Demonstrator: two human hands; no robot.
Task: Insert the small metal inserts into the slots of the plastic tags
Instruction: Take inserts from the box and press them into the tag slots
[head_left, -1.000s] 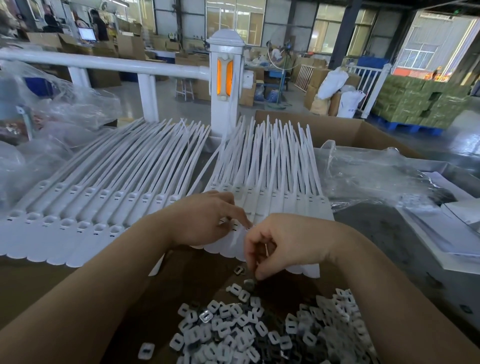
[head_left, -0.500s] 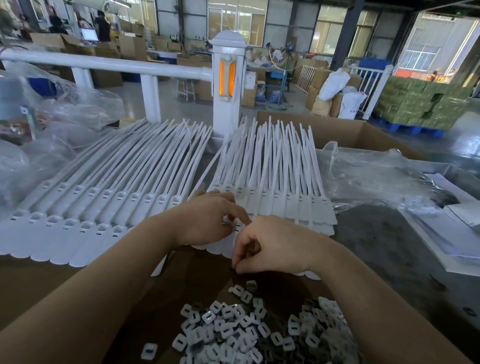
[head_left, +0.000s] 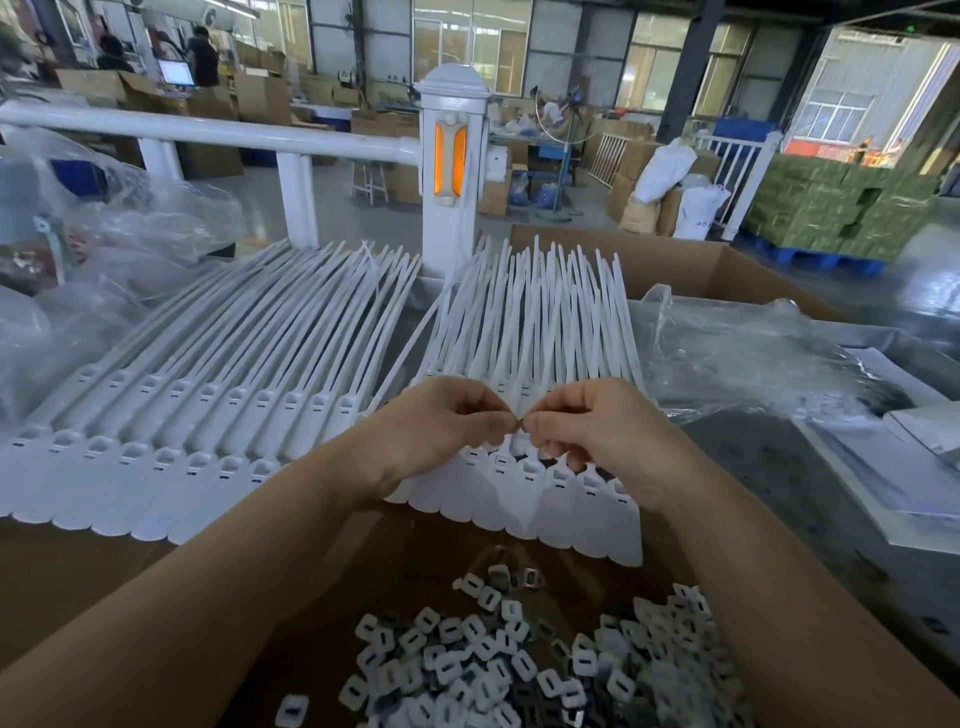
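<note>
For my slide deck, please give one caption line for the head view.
Left hand and right hand meet fingertip to fingertip above white plastic tags.

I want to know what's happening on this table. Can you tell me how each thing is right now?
Left hand: fingers curled, tips pinched together against the right hand's.
Right hand: fingers curled, pinching something too small to tell.
Right batch of plastic tags: fanned flat, overlapping, under both hands.
Left batch of plastic tags: flat, in rows.
Metal inserts: loose pile, untouched.
Cardboard box: open.
</note>
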